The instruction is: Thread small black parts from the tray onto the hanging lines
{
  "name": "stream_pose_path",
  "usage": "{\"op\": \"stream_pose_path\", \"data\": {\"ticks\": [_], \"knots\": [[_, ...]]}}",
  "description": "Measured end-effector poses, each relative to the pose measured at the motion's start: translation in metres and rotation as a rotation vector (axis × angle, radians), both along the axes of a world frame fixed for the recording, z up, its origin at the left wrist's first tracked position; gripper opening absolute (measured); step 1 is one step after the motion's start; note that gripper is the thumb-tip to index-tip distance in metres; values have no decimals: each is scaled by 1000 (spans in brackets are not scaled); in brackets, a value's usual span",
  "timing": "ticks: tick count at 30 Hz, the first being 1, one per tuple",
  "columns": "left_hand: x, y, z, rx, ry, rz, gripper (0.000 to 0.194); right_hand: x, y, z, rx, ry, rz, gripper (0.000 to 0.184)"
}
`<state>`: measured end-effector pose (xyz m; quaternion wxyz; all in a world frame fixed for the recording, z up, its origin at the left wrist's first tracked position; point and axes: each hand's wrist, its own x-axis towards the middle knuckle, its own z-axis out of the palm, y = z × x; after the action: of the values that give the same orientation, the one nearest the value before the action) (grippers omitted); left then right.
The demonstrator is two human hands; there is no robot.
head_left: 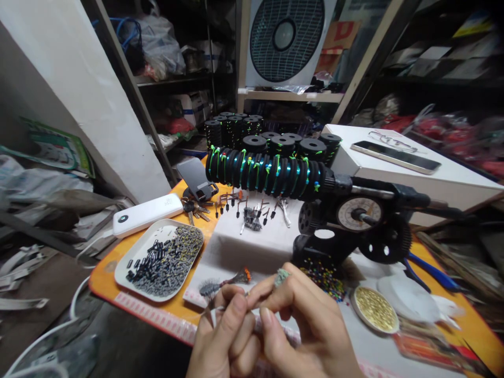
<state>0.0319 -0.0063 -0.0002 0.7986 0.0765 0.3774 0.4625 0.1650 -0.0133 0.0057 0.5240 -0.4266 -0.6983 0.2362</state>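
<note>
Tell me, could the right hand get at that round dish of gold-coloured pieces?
Likely yes: the round dish lies close to the right hand, with nothing visible between, though it looks busy fingering something beside the left hand.

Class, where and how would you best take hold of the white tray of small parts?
Grip the white tray by its raised rim, probably at its left and right sides together, coming in from the near end. The power bank crowds its far left, and the shallow tray's loose pieces could spill if tilted.

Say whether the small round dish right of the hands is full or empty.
Full, or nearly so: gold pieces spread across the dish, leaving mainly its rim bare.
</note>
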Motion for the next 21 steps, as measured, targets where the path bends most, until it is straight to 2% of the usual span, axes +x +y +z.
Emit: {"op": "stream_pose_path", "data": {"ticks": [3, 7, 15, 18, 21], "knots": [[-1, 0, -1, 4, 19, -17, 42, -1, 1, 0, -2, 5, 9, 20], [0, 0, -2, 89, 65, -17, 41, 0, 1, 4, -7, -12, 5, 17], [1, 3, -6, 304, 409, 192, 40, 6, 5, 15, -76, 2, -21, 18], [-1, 8, -4, 334, 427, 169, 44, 6, 4, 16, -112, -52, -27, 16], [-3, 14, 2, 464, 392, 156, 32, 4, 5, 15, -102, -64, -3, 14]]}}
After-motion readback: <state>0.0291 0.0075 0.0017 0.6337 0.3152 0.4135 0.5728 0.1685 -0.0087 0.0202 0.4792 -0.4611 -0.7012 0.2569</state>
